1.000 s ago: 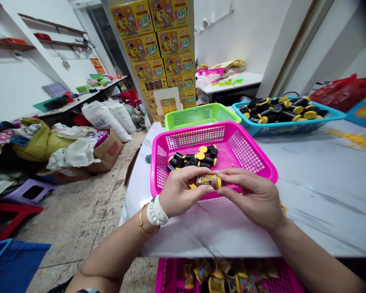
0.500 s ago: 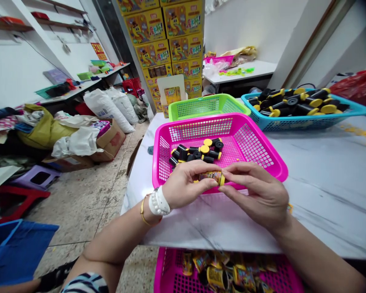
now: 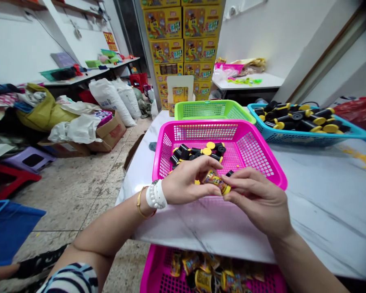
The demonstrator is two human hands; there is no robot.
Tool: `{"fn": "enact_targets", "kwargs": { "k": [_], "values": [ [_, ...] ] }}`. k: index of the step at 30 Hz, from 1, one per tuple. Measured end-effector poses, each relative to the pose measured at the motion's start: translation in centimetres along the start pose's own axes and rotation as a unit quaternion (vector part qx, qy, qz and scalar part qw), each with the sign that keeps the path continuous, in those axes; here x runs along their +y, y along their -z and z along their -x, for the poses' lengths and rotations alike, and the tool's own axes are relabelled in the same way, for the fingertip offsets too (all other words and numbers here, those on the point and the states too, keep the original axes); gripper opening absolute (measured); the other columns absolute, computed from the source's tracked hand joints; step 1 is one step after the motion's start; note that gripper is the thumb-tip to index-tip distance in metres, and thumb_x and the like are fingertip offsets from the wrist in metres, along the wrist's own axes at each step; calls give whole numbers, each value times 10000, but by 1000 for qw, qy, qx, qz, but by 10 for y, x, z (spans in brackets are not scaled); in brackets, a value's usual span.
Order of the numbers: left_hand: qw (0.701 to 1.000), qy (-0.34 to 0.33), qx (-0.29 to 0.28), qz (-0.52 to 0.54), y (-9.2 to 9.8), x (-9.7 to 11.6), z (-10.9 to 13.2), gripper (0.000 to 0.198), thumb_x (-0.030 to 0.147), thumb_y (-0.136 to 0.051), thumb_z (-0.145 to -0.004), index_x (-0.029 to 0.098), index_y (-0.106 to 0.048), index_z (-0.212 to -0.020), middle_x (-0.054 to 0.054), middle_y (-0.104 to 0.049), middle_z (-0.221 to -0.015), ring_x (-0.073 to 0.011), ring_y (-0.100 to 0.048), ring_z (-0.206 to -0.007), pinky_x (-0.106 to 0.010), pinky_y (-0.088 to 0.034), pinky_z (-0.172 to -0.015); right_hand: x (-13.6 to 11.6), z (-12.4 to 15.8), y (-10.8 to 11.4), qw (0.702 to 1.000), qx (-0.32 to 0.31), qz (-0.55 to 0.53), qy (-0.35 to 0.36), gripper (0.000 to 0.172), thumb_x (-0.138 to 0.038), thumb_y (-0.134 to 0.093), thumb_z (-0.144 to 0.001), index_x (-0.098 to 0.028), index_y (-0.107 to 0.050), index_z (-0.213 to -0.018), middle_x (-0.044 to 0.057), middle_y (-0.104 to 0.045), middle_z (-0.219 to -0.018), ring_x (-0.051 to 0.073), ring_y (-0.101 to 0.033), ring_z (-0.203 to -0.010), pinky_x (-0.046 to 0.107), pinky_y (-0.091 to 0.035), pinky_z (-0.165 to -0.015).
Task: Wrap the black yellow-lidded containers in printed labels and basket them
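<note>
Above the near rim of the pink basket, both my hands hold one small canister with a printed, colourful wrapper and a yellow end. My left hand curls loosely around its left part, thumb underneath and fingers arched over it. My right hand pinches the yellow end between thumb and fingertips. A black piece shows just behind my right fingers; whether they touch it I cannot tell. Inside the basket lies a pile of black canisters with yellow ends.
Below the table edge, another pink basket holds several wrapped canisters. Behind stand a green basket and a blue basket heaped with black canisters. Yellow cartons are stacked beyond. Yellow bits lie at right on the marble-patterned table.
The canister has tilted, its yellow end lower, and more of its wrapper shows. My left fingers have loosened and lifted off its top. The camera view has shifted slightly.
</note>
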State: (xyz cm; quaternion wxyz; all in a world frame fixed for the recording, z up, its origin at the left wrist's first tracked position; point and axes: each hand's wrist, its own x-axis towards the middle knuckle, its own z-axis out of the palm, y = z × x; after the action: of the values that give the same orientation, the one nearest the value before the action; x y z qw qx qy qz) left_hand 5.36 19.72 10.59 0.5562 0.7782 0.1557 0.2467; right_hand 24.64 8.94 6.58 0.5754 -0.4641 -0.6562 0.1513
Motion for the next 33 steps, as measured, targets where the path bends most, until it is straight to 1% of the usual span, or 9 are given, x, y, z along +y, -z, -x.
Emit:
{"fn": "enact_targets", "kwargs": {
  "k": [3,7,10,12,15,19,25,28,33],
  "values": [
    [991,36,-36,126,2,-2,-4,292,238,-805,-820,136,-681,-1064,-42,-716,-898,-129,-662,-791,-249,-529,-712,1,0,0,999,24,-34,-11,238,-218,-872,-789,-312,-817,-1000,17,-713,-938,147,-699,-814,224,-586,-576],
    [965,99,-60,234,5,-4,-7,291,221,-848,-783,133,-714,-1026,-56,-740,-955,-127,-696,-811,-259,-562,-751,1,2,-3,998,49,-45,-15,154,-194,-884,-767,-264,-804,-878,19,-707,-875,154,-691,-761,256,-586,-572],
    [953,137,-67,263,5,-3,-8,288,268,-857,-793,117,-711,-990,-46,-738,-856,-109,-691,-662,-257,-570,-668,1,3,-4,996,46,-69,-12,159,-162,-866,-779,-263,-792,-876,7,-676,-865,147,-685,-727,266,-618,-561],
    [946,147,-68,282,4,-1,-7,264,277,-847,-813,111,-701,-958,-41,-738,-805,-105,-690,-607,-265,-580,-654,0,3,-3,995,36,-92,-21,189,-156,-823,-823,-279,-792,-963,10,-656,-920,142,-692,-717,275,-644,-548],
    [935,150,-69,315,2,2,-6,252,276,-852,-816,115,-706,-943,-45,-753,-795,-108,-701,-598,-269,-594,-657,-1,4,-1,996,15,-88,-26,270,-154,-773,-868,-306,-785,-1090,21,-638,-984,138,-693,-714,277,-654,-539],
    [913,169,-108,355,-2,3,-6,297,357,-869,-796,115,-736,-906,-55,-763,-772,-113,-705,-607,-246,-592,-627,-2,4,1,998,35,-46,8,250,-163,-797,-847,-316,-798,-1044,20,-627,-940,139,-653,-728,244,-586,-511],
    [911,196,-66,358,-13,4,-2,403,441,-921,-703,116,-699,-788,-16,-712,-632,-105,-685,-560,-214,-579,-597,0,4,2,999,4,7,49,329,-202,-767,-883,-357,-770,-1173,48,-674,-1050,206,-679,-929,338,-603,-721],
    [895,200,-100,385,-18,2,-1,412,458,-912,-711,107,-721,-812,-31,-729,-657,-109,-701,-576,-215,-591,-621,0,6,4,996,31,38,77,295,-240,-765,-892,-371,-779,-1156,34,-694,-968,204,-683,-857,352,-588,-703],
    [898,197,-145,365,-21,2,0,423,495,-865,-758,137,-650,-691,18,-642,-492,-80,-590,-399,-155,-491,-438,-2,12,4,996,50,45,63,111,-312,-791,-871,-322,-793,-982,28,-684,-858,207,-673,-788,373,-580,-684]
  ]
}}
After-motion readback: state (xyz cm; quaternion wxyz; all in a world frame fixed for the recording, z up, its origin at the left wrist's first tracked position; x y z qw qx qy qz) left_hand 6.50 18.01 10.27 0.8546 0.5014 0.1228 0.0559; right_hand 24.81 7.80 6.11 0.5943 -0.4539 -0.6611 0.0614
